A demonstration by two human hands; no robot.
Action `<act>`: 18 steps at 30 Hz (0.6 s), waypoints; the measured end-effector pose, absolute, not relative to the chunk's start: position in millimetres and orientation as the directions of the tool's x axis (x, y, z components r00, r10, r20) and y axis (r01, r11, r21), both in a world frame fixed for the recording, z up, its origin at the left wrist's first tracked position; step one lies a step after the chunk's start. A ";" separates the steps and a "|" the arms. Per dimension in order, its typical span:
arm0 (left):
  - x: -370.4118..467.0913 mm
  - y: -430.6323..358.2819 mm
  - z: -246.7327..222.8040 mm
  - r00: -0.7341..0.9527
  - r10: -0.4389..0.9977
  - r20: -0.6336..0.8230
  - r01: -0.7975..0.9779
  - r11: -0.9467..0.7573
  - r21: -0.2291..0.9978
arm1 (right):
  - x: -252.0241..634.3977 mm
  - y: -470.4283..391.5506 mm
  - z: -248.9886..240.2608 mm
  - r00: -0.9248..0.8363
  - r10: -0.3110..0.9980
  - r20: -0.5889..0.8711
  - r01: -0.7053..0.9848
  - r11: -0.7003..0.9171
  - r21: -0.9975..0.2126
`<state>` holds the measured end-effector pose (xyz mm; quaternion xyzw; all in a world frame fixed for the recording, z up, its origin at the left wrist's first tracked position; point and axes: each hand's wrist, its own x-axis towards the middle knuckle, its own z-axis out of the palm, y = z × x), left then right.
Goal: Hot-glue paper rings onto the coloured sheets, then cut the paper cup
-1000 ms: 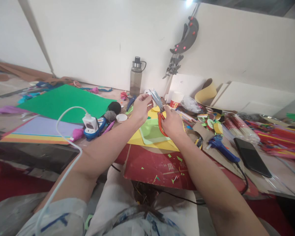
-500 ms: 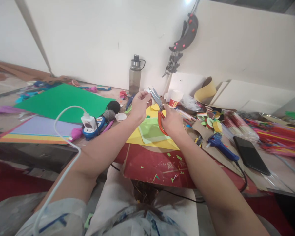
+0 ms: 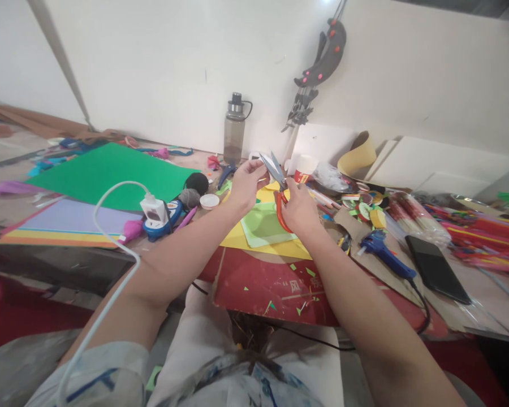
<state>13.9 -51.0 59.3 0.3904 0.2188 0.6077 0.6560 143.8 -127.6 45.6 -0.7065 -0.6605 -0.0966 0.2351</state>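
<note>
My right hand (image 3: 299, 204) grips a pair of orange-handled scissors (image 3: 282, 213), raised above the table with the blades parted and pointing up and away. My left hand (image 3: 249, 182) is closed in a pinch just left of the blades; whatever is between its fingertips is too small to make out. Beneath the hands lie light green sheets (image 3: 265, 227) on top of yellow paper (image 3: 233, 236). These rest on a red board (image 3: 254, 282) strewn with small green scraps.
Left are a green sheet (image 3: 110, 175), stacked coloured sheets (image 3: 76, 220), a white charger (image 3: 155, 210) with its cable and black yarn (image 3: 196, 183). A bottle (image 3: 234, 133) and paper cup (image 3: 305, 167) stand behind. Right lie a blue glue gun (image 3: 384, 253), a phone (image 3: 436, 268) and pipe cleaners (image 3: 479, 237).
The scissors' blades have spread wider apart. Both hands stay near each other above the paper, shifted slightly right in view along with the whole scene.
</note>
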 end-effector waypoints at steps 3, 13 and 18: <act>14.2 -52.2 58.7 0.153 0.971 0.186 -0.623 -0.051 0.780 | 144.2 -126.9 45.6 0.108 0.892 0.439 0.978 -0.015 -0.209; 12.7 -49.3 61.0 0.127 0.970 0.207 -0.617 -0.086 0.782 | 143.1 -127.6 50.5 0.110 0.905 0.411 0.977 -0.023 -0.211; 12.0 -47.4 62.1 0.126 0.965 0.231 -0.628 -0.103 0.771 | 141.0 -129.0 55.0 0.116 0.916 0.384 0.982 -0.048 -0.181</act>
